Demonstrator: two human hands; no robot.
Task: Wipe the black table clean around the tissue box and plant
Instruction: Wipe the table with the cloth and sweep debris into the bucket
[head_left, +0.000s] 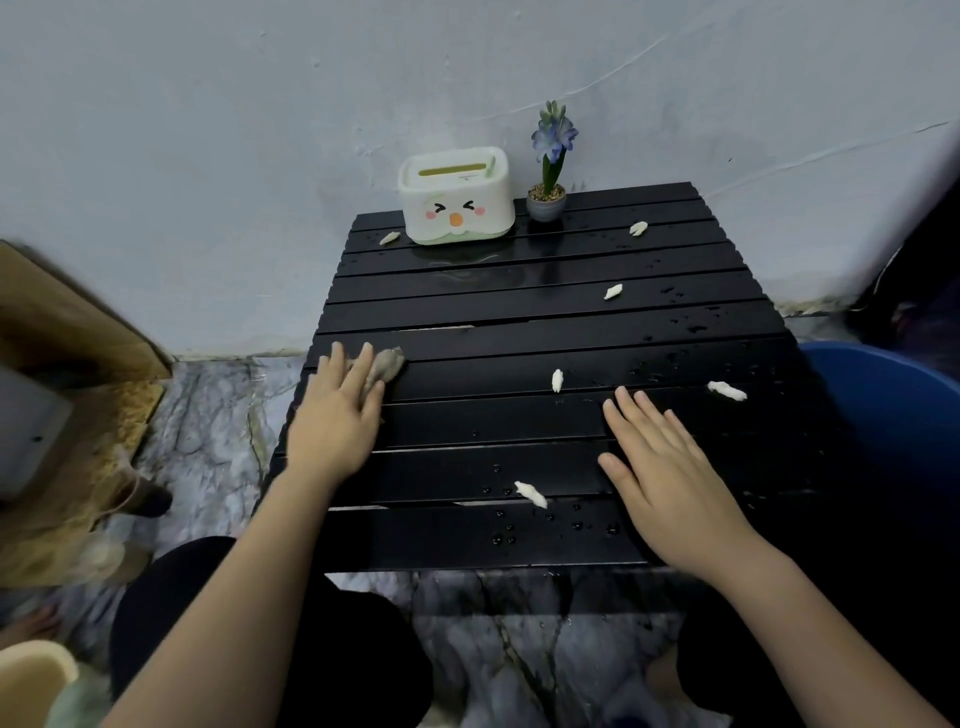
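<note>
Gleaming with droplets and dotted with white scraps (531, 493), the black slatted tabletop (519, 317) is waiting to be wiped. A grey wad (387, 365) is lying pinned under the left hand's (335, 415) spread fingers (366, 364), seemingly for scrubbing. The right hand (660, 467) is pressing flat, empty, fingers loosely spread, probably steadying. Tissue box (457, 200) and plant (549, 166) are standing at the far edge, well apart.
</note>
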